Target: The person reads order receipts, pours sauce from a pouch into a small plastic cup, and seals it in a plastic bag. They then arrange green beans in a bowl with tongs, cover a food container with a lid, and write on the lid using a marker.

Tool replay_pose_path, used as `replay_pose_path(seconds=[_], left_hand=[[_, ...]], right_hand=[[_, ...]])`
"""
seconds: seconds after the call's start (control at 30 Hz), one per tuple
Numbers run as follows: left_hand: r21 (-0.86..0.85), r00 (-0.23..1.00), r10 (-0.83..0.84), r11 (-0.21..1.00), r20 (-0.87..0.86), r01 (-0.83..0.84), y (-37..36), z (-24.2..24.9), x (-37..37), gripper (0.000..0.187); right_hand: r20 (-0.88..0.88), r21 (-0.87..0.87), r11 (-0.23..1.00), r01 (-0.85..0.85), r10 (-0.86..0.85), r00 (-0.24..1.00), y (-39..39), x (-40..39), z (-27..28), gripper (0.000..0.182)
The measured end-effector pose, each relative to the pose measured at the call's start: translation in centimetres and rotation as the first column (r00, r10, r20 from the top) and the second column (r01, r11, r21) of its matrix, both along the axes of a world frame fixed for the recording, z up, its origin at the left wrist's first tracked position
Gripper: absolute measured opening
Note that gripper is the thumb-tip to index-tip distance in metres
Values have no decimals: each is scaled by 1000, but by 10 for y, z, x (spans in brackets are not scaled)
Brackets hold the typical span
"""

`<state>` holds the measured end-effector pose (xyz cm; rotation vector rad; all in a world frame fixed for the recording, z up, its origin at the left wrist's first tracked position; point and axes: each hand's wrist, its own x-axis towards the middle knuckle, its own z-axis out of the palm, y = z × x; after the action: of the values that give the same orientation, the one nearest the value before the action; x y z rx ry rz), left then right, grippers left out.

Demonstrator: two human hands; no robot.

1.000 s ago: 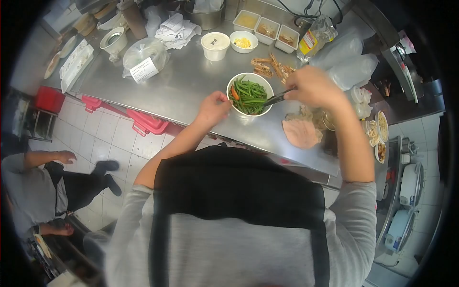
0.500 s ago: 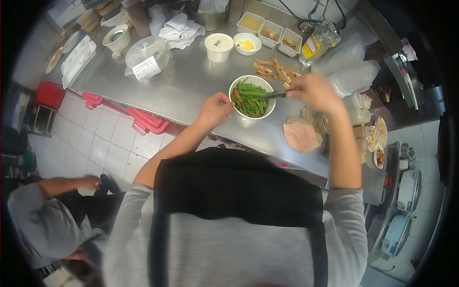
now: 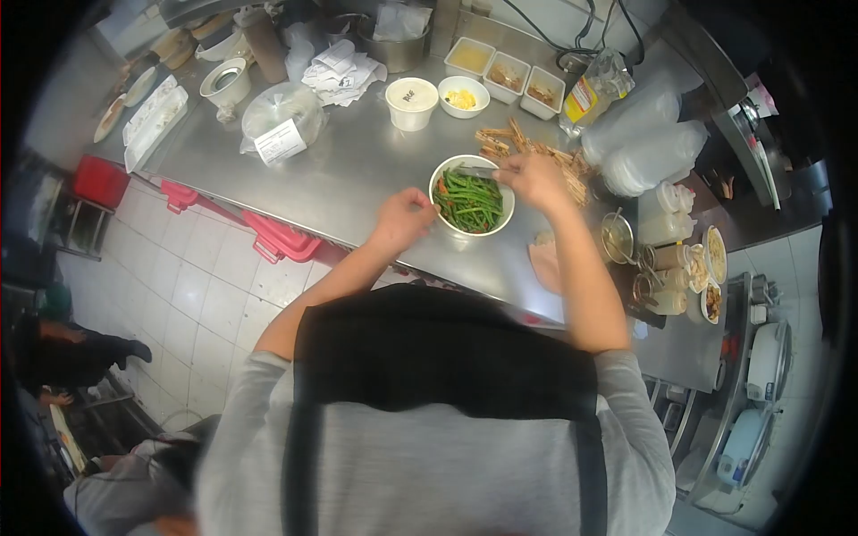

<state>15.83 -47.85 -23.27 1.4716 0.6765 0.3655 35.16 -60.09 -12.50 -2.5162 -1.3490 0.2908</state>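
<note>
A white round bowl of green beans with a few orange-red bits stands on the steel counter in front of me. My left hand is at its left rim, fingers curled and thumb against the edge. My right hand is closed around metal tongs, whose tips rest among the beans at the bowl's far side. Just beyond my right hand lie bundled wooden clothespins. A pinkish cloth is partly hidden beneath my right forearm.
Behind the bowl are a lidded white tub, a small bowl of yellow food and several rectangular containers. Bagged food and papers sit farther left. Sauce bottles line the right. Another person is at lower left.
My right hand has moved left and lowered the tongs into the bowl. The beans they lifted are down in it. The co-worker at left has shifted lower in view.
</note>
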Motion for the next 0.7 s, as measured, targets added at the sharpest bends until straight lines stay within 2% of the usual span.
replay_pose_path(seconds=[0.07, 0.13, 0.2, 0.3, 0.37, 0.43, 0.53, 0.6, 0.63, 0.7], left_hand=[[-15, 999, 13, 1000, 34, -12, -1, 0, 0, 21], [-49, 1000, -12, 999, -8, 11, 0, 1, 0, 18], [-80, 999, -30, 996, -35, 27, 1, 1, -1, 17], [-122, 995, -68, 991, -76, 58, 3, -1, -3, 19], [-152, 979, -152, 980, -136, 131, 3, 0, -2, 21], [-261, 986, -139, 959, -94, 111, -11, 18, -2, 22], [-379, 996, -90, 922, -25, 74, -20, 31, -8, 20], [-276, 996, -90, 957, -5, 85, -8, 16, -19, 19], [-227, 996, -87, 970, 2, 85, -3, 6, -24, 20], [-116, 1000, -25, 993, 17, 27, 0, -4, -36, 24]], right_hand=[[-16, -9, 1000, 1, -1, 1000, -8, 8, 1, 28], [-41, -39, 999, 16, -18, 999, -16, 10, 4, 27], [-70, -79, 996, 51, -56, 996, -23, 6, 28, 27], [51, 45, 999, -11, 9, 999, -39, 0, 41, 27], [3, 7, 999, -54, 54, 999, -45, -8, 33, 28], [-9, -46, 998, -48, 48, 999, -52, -22, 26, 29], [-31, 95, 986, 139, -137, 990, -82, -27, 42, 31], [-49, 193, 935, 297, -293, 955, -122, -21, 75, 33], [59, 250, 900, 356, -381, 923, -145, -13, 79, 35], [158, 177, 845, 504, -530, 833, -179, -4, 98, 34]])
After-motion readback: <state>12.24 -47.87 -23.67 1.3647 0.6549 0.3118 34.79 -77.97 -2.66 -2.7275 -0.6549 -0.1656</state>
